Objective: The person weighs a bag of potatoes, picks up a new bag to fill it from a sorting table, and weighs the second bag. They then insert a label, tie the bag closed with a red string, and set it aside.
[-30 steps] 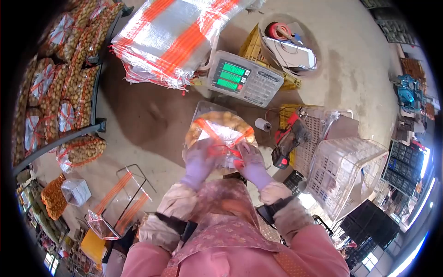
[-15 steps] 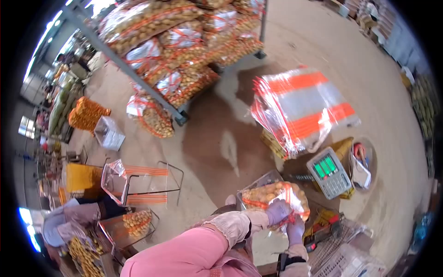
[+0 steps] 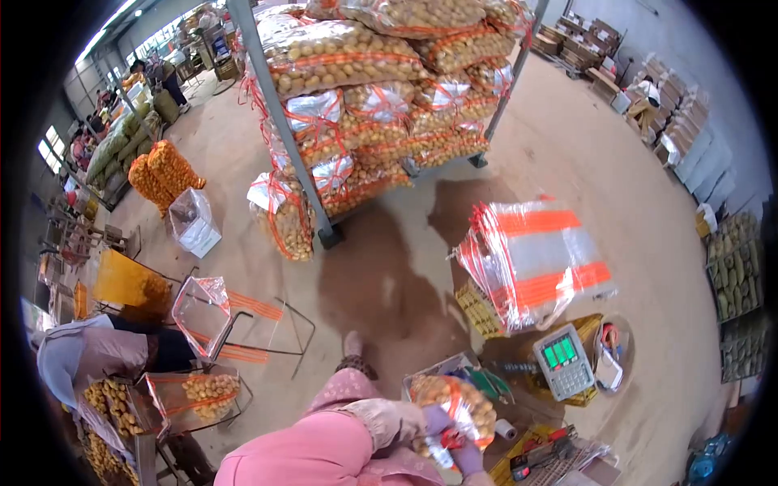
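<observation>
Presumably because the potato bag point(image 3: 481, 416) gathered at its red bunch point(image 3: 451, 439), left grip point(image 3: 438, 419) and right grip point(image 3: 468, 458) sat close together there, lower centre of the frame, whether closed impossible to tell.

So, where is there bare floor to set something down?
Bare floor stretches between the metal rack and the boxes stacked along the wall; a shadowed patch lies between the rack, the orange-striped bag stack and the person's shoe. It is crowded around the potato bag, with the digital scale display and white spool close by.
</observation>
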A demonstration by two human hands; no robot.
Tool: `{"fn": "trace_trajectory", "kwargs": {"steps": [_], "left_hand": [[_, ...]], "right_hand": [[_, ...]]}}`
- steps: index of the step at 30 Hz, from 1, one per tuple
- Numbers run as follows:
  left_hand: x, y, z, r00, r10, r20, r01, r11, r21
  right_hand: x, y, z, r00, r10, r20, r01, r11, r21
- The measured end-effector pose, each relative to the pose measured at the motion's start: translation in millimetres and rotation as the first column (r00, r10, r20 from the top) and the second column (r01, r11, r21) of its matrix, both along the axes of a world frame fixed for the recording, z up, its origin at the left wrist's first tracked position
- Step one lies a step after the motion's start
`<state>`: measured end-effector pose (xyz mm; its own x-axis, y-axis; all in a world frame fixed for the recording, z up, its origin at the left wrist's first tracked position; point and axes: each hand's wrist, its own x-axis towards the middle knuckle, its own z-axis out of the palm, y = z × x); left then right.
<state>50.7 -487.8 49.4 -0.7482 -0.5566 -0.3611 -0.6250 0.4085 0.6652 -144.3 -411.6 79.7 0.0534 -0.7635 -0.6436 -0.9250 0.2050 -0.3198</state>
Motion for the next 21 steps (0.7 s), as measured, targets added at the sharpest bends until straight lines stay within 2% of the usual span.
{"fn": "trace_trajectory", "kwargs": {"steps": [1, 2, 3, 4, 6, 8, 9, 12, 13, 15, 16, 17, 18, 19, 20, 21], "left_hand": [[19.1, 4.7, 10.7, 0.996, 0.008, -0.094, -0.006, 1.0, 0.029], [40.8, 7.7, 18.5, 0.982, 0.01, -0.187, 0.0, 0.998, 0.058], [59.5, 7.8, 10.2, 0.972, -0.033, -0.231, 0.041, 0.999, 0.033], [78.4, 5.9, 1.1, 0.959, -0.075, -0.272, 0.081, 0.997, 0.009], [121.7, -14.5, 4.0, 0.937, -0.182, -0.298, 0.185, 0.983, -0.018], [165.6, -41.3, -1.2, 0.89, -0.16, -0.428, 0.182, 0.983, 0.013], [184.1, -54.1, -0.5, 0.892, -0.153, -0.425, 0.178, 0.984, 0.021], [241.4, -87.8, 3.3, 0.889, -0.125, -0.441, 0.155, 0.987, 0.033], [258.4, -97.7, 0.6, 0.895, -0.097, -0.436, 0.122, 0.992, 0.029], [291.1, -113.5, -28.8, 0.903, -0.04, -0.428, 0.056, 0.998, 0.024], [304.5, -115.9, -35.3, 0.913, 0.004, -0.408, 0.006, 1.0, 0.023], [334.6, -138.9, -8.8, 0.938, -0.012, -0.347, 0.032, 0.998, 0.054], [362.5, -161.9, 22.5, 0.962, 0.022, -0.272, 0.011, 0.993, 0.12], [384.6, -179.0, 34.6, 0.967, 0.096, -0.236, -0.056, 0.984, 0.168], [401.4, -187.6, 41.2, 0.967, 0.167, -0.194, -0.125, 0.969, 0.213], [413.2, -193.5, 45.1, 0.968, 0.173, -0.182, -0.134, 0.969, 0.209]], "right_hand": [[-3.4, 19.6, -32.1, 0.983, -0.043, 0.177, 0.059, 0.994, -0.088], [19.0, 12.1, -1.1, 0.881, -0.304, 0.363, 0.23, 0.945, 0.233], [22.6, 29.7, -28.7, 0.999, -0.006, -0.036, 0.009, 0.997, 0.08], [53.8, 30.2, 6.5, 0.984, -0.039, 0.175, 0.036, 0.999, 0.021], [90.2, 15.2, -7.5, 0.982, 0.097, 0.164, -0.084, 0.993, -0.083], [142.4, -6.0, 10.2, 0.981, 0.042, 0.191, -0.028, 0.997, -0.076], [162.9, -19.3, 27.3, 0.974, -0.013, 0.225, 0.025, 0.998, -0.053], [223.1, -77.0, 73.9, 0.984, -0.023, 0.174, 0.024, 1.0, -0.007], [233.1, -87.4, 70.4, 0.987, -0.017, 0.16, 0.017, 1.0, -0.002], [251.8, -115.8, 47.6, 0.95, 0.153, 0.272, -0.175, 0.983, 0.058], [270.0, -136.5, 45.5, 0.949, 0.161, 0.272, -0.185, 0.98, 0.066], [297.1, -166.3, 48.4, 0.963, 0.22, 0.152, -0.234, 0.969, 0.078], [322.2, -197.0, 51.6, 0.959, 0.28, 0.031, -0.282, 0.955, 0.09], [352.9, -230.3, 70.7, 0.929, 0.37, -0.026, -0.365, 0.923, 0.121], [348.3, -242.9, 34.3, 0.918, 0.396, 0.02, -0.394, 0.905, 0.161], [362.9, -266.7, 41.0, 0.895, 0.445, 0.028, -0.443, 0.883, 0.155]]}}
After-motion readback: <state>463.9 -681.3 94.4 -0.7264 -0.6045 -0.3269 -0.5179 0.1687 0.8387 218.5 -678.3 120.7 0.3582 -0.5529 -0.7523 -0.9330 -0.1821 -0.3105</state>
